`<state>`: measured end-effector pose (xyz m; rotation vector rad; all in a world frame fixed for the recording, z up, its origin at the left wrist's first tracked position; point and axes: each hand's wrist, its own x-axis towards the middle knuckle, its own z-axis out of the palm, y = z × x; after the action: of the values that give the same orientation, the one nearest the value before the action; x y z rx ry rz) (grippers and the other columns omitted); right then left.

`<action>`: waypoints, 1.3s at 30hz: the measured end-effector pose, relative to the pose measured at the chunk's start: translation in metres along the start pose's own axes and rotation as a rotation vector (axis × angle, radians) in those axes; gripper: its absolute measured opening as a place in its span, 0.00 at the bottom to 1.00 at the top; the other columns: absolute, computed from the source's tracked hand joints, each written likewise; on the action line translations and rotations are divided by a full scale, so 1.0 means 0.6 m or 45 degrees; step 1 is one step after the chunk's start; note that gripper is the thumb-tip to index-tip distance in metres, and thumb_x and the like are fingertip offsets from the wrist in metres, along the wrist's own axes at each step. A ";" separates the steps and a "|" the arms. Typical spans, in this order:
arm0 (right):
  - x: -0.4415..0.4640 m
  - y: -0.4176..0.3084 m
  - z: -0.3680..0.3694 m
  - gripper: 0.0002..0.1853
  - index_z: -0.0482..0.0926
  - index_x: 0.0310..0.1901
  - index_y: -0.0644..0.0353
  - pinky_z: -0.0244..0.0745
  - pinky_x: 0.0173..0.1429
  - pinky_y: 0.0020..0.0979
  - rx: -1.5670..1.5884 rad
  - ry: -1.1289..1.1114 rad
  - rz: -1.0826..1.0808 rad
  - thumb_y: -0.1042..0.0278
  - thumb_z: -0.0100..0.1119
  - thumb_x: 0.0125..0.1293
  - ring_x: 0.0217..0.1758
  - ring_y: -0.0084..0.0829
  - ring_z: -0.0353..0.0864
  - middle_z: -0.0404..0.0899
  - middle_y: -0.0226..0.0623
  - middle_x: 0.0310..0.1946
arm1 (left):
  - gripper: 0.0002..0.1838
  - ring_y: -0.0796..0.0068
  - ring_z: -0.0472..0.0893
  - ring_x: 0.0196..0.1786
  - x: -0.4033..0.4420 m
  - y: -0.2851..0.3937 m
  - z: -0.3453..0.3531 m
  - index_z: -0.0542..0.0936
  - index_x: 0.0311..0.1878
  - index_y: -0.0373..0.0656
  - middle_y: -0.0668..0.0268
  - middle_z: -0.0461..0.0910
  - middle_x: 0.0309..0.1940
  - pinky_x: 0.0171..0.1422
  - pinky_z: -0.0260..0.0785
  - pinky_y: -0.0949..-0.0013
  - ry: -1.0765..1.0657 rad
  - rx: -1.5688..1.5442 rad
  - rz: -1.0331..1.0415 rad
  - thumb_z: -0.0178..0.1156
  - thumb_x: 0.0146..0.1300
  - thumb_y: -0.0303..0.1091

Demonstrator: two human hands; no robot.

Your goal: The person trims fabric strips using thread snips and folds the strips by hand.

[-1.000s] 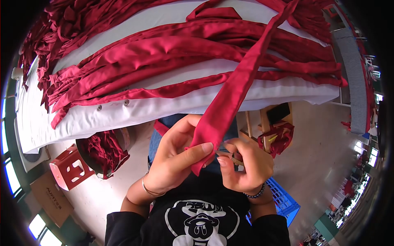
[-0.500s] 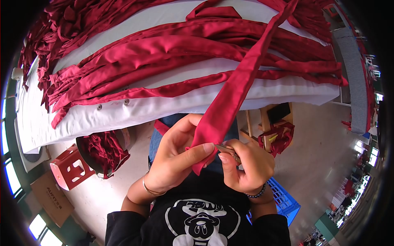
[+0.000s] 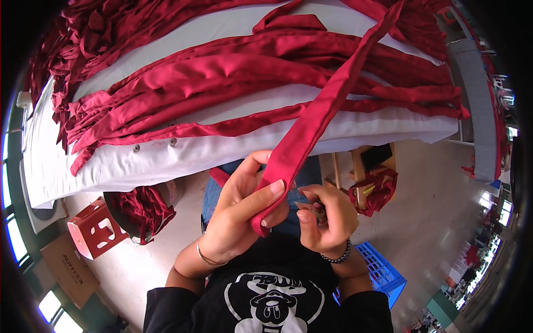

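Note:
My left hand (image 3: 241, 205) is closed on the lower end of a long red fabric strip (image 3: 302, 136), thumb pressed on top. From there the strip runs up and to the right, across the table edge. Just right of its end, my right hand (image 3: 330, 219) is curled around a small metal tool (image 3: 318, 211) that looks like thread snips, mostly hidden by the fingers. A gap separates this hand from the cloth.
More red strips (image 3: 222, 72) lie across the white-covered table (image 3: 205, 152), with a tangled heap (image 3: 94, 33) at far left. Below are a bin of red cloth (image 3: 141, 208), a red stool (image 3: 97, 227), a blue crate (image 3: 383, 272) and a wooden stool (image 3: 383, 158).
My right hand has drawn back a little from the strip's end with the snips, whose tip earlier met the cloth by my left thumb. The strip's end has turned narrower in my left hand.

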<state>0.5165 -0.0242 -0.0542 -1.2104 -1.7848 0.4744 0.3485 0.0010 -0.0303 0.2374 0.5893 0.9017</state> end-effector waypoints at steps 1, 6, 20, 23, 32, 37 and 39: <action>0.000 0.001 0.005 0.15 0.79 0.41 0.66 0.66 0.20 0.23 0.011 0.013 -0.013 0.62 0.68 0.61 0.16 0.23 0.73 0.77 0.28 0.21 | 0.15 0.85 0.64 0.22 0.000 -0.001 0.000 0.65 0.58 0.40 0.68 0.73 0.34 0.27 0.55 0.77 -0.011 -0.052 -0.009 0.53 0.71 0.28; 0.009 -0.002 0.014 0.16 0.78 0.42 0.66 0.67 0.20 0.24 -0.053 0.055 -0.073 0.62 0.68 0.61 0.17 0.26 0.74 0.77 0.30 0.22 | 0.15 0.90 0.60 0.17 -0.001 -0.009 0.001 0.64 0.59 0.38 0.63 0.74 0.39 0.22 0.50 0.82 -0.031 -0.189 -0.092 0.51 0.71 0.25; 0.014 -0.010 0.002 0.14 0.79 0.39 0.65 0.65 0.19 0.28 -0.192 -0.022 -0.154 0.62 0.68 0.61 0.14 0.28 0.72 0.72 0.31 0.17 | 0.16 0.92 0.57 0.14 0.002 -0.017 -0.006 0.65 0.58 0.37 0.66 0.70 0.38 0.17 0.48 0.85 -0.089 -0.292 -0.061 0.53 0.69 0.24; 0.017 -0.013 -0.003 0.13 0.79 0.38 0.65 0.65 0.19 0.27 -0.124 -0.066 -0.102 0.64 0.68 0.61 0.14 0.28 0.72 0.73 0.32 0.18 | 0.15 0.92 0.57 0.14 0.002 -0.017 -0.009 0.66 0.57 0.37 0.67 0.70 0.37 0.18 0.47 0.85 -0.105 -0.288 -0.055 0.53 0.69 0.25; 0.014 -0.009 0.005 0.11 0.79 0.36 0.64 0.64 0.19 0.27 -0.085 -0.023 -0.090 0.64 0.67 0.62 0.15 0.27 0.72 0.76 0.32 0.19 | 0.10 0.87 0.61 0.17 0.001 -0.011 -0.003 0.66 0.53 0.42 0.68 0.73 0.35 0.23 0.52 0.79 -0.110 -0.242 -0.100 0.52 0.72 0.28; 0.017 -0.019 -0.008 0.10 0.79 0.36 0.64 0.65 0.19 0.28 0.052 0.077 0.060 0.66 0.66 0.62 0.15 0.29 0.74 0.75 0.33 0.18 | 0.10 0.86 0.63 0.18 0.002 -0.014 -0.007 0.65 0.53 0.42 0.66 0.75 0.38 0.24 0.54 0.80 -0.139 -0.186 -0.047 0.52 0.73 0.28; 0.021 -0.021 -0.006 0.10 0.79 0.36 0.64 0.66 0.20 0.26 0.042 0.004 0.069 0.66 0.66 0.62 0.15 0.27 0.74 0.76 0.33 0.19 | 0.10 0.86 0.64 0.19 0.002 -0.016 -0.006 0.65 0.53 0.41 0.65 0.75 0.39 0.24 0.56 0.79 -0.108 -0.129 -0.012 0.51 0.73 0.28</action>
<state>0.5113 -0.0195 -0.0376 -1.2382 -1.7388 0.5305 0.3536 -0.0039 -0.0380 0.1807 0.4647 0.9056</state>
